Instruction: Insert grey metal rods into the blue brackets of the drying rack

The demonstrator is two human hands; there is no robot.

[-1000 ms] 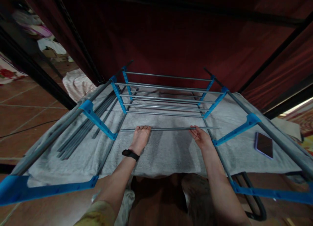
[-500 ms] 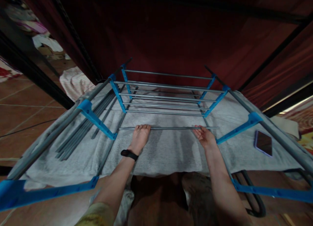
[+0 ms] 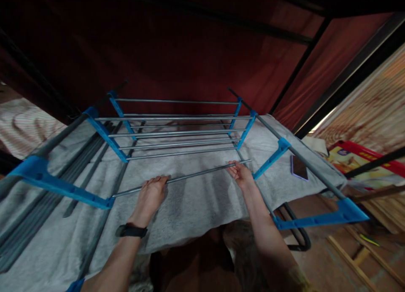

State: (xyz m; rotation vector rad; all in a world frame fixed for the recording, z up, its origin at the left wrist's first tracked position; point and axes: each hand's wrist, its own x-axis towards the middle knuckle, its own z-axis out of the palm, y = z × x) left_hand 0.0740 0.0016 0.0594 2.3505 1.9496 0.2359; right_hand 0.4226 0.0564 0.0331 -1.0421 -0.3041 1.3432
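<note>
A thin grey metal rod (image 3: 196,173) spans between my two hands, tilted with its right end farther away. My left hand (image 3: 153,196) is closed over it near its left end, which meets the lower end of the left blue plastic bracket (image 3: 72,191). On the other side, my right hand (image 3: 241,174) grips the rod with thumb and fingers; its right end pokes out just past the right blue bracket (image 3: 270,159), apart from it. Behind, several rods (image 3: 183,132) join the farther blue brackets of the rack frame.
Loose grey tubes (image 3: 60,182) lie at the left on the grey blanket (image 3: 202,216). A phone (image 3: 299,167) rests at the right, beyond the frame's long side tube (image 3: 316,172). A dark red curtain (image 3: 177,43) hangs behind; wooden strips (image 3: 351,258) lie on the floor.
The view has turned to the right. The rod has gone from level to slanted, its left end now at the left bracket. Both hands keep their hold.
</note>
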